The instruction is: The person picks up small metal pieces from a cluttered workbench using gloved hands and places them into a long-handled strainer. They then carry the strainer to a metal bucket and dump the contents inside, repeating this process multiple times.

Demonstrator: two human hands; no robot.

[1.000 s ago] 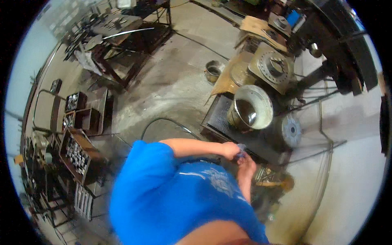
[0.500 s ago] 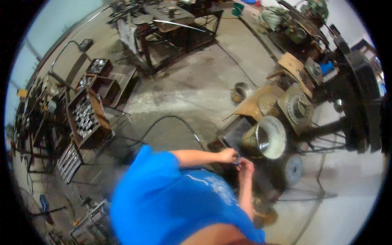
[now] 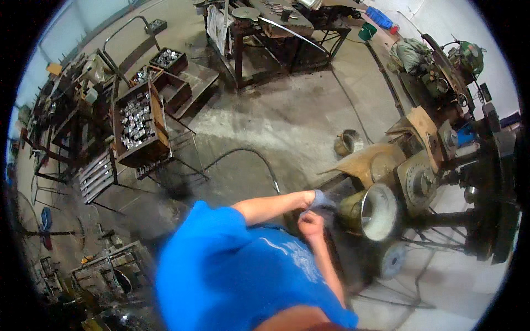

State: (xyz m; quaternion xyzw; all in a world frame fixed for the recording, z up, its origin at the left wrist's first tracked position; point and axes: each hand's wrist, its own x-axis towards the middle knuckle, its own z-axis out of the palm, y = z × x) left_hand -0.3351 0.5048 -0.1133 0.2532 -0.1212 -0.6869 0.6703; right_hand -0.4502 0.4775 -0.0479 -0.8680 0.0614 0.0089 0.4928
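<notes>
A grey-blue cloth glove (image 3: 326,203) covers the fingers of my left hand (image 3: 308,199), whose bare wrist still shows. How those fingers are held is hidden under the cloth. Just below it, my right hand (image 3: 311,224) is closed, pinching the lower edge of the glove. Both hands are in front of my body, left of a yellowish metal bucket (image 3: 351,209) that lies tipped with its pale inside showing.
A machine with a round flanged plate (image 3: 414,182) stands at the right, a grey disc (image 3: 393,260) below it. A wooden box (image 3: 148,154) of small metal parts is at the left. A black hose (image 3: 243,150) curves over the floor; a worktable (image 3: 237,60) stands behind.
The grey glove, earlier a small bit between my hands, is now spread over my left hand. My right hand has moved left and slightly up. The whole view has shifted.
</notes>
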